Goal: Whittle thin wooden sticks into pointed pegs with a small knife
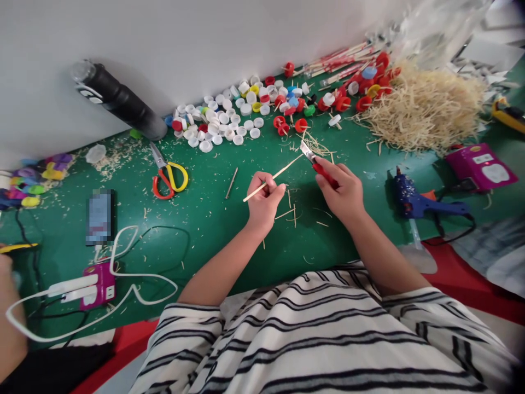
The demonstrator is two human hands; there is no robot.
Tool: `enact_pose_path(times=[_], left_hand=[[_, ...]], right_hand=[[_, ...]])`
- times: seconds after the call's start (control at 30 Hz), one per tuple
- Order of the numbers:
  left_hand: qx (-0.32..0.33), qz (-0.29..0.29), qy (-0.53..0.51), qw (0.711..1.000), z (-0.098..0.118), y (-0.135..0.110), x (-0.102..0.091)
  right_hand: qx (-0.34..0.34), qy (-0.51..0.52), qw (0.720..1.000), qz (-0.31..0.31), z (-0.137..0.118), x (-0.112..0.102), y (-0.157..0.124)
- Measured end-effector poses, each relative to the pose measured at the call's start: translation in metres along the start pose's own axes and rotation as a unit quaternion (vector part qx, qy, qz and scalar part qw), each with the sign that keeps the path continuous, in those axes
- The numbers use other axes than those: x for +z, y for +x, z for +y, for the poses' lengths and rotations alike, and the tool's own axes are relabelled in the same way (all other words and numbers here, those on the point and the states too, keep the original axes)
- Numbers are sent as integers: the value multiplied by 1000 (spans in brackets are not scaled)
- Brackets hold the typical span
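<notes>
My left hand (264, 198) is closed around a thin wooden stick (283, 171) that points up and to the right. My right hand (341, 189) grips a red-handled knife (315, 163) whose blade meets the far end of the stick. Both hands hover over the green table (229, 241), with a few wood slivers (292, 210) lying between them.
Several bottle caps (229, 117) lie at the back, some on sticks (344, 101). A heap of wood shavings (426, 112) is back right. Scissors (168, 175), a nail (231, 183), a phone (99, 216), a black bottle (118, 101), a blue glue gun (422, 202), a white cable (135, 284) and another person's arm (10, 317) surround me.
</notes>
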State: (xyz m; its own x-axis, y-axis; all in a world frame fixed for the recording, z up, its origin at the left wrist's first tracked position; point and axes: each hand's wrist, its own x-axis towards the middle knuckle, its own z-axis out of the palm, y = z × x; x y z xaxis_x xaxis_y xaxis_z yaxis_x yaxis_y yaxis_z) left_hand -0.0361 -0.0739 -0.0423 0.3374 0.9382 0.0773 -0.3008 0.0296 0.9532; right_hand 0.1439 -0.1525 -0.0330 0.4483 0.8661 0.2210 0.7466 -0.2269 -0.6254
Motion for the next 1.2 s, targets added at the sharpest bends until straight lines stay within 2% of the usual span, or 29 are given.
enact_pose_path(times=[0.1,0.17,0.27,0.4,0.5,0.6,0.8,0.87,0.93,1.0,1.07,1.13,1.2], left_hand=[[8,-12,20,1000,7,2,-3],[4,-47,46,998,14,5,-5],[-37,-114,67,991,26,12,-6],[-111,-139,36,983,36,20,-5],[-118,-112,28,986,39,22,-3],[-71,-66,20,995,42,24,-4],[26,50,16,998,61,40,-20],[49,72,10,996,68,46,-27],[58,83,4,995,72,50,-33],[57,94,1,994,73,52,-38],[53,104,-3,993,72,55,-40],[54,111,-13,992,69,56,-42],[55,112,-23,992,66,58,-44]], right_hand=[[-30,16,999,-2,-8,-6,-5],[-47,27,998,-20,-16,-11,-10],[-100,73,992,-39,-30,-13,-17],[-194,118,974,-22,-50,-5,-24],[-211,116,970,-41,-66,0,-29],[-209,134,967,-60,-73,-1,-31],[-177,227,956,-63,-53,-7,-26],[-200,188,959,-70,-50,-7,-34],[-259,90,956,-106,-56,-2,-52],[-329,-2,925,-189,-67,8,-76],[-416,-49,871,-258,-75,22,-98],[-445,-88,851,-266,-76,35,-108],[-445,-120,850,-256,-67,43,-104]])
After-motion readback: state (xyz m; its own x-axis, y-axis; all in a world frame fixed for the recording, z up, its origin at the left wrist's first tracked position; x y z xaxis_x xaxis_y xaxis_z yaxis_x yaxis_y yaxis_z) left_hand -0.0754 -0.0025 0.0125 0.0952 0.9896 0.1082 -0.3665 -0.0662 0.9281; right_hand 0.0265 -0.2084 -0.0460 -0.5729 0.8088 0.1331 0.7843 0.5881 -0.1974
